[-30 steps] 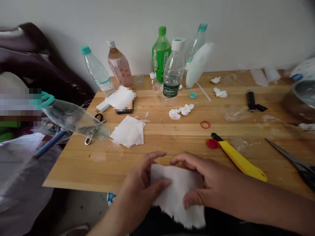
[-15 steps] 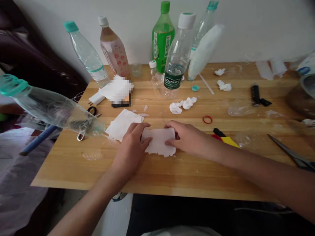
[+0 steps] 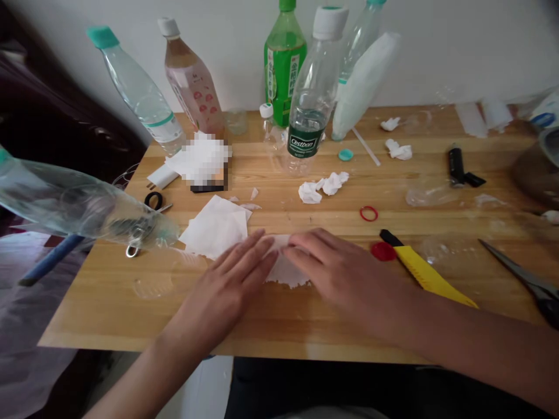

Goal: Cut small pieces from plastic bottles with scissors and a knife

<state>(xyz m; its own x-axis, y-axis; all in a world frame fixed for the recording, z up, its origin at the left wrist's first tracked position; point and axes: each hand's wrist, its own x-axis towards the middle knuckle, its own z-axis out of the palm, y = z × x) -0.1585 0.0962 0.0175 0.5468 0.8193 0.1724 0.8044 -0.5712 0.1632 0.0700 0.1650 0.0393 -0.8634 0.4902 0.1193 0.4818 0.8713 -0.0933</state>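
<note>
A piece of thin white paper [image 3: 287, 272] with a ragged near edge lies on the table in front of me, largely covered by my hands. My left hand [image 3: 236, 279] lies flat, fingers stretched out across the paper's left part. From the right, my right hand [image 3: 338, 265] reaches in with its fingers laid out over the paper's top. The fingertips of both hands almost meet there. Just beyond my left fingers are more white sheets [image 3: 213, 230], loosely overlapping.
Behind stand a Cestbon bottle [image 3: 305, 137], a green bottle [image 3: 283, 64] and a pink-labelled bottle [image 3: 198, 90]. A cut clear bottle [image 3: 82, 203] lies at left near small scissors [image 3: 154, 201]. At right are a yellow utility knife [image 3: 430, 279], a red cap [image 3: 383, 251] and large scissors [image 3: 519, 273].
Both hands have gone from pinching the paper's sides to lying over it with fingers extended, closer together. My right arm has shifted, uncovering more of the yellow knife and red cap.
</note>
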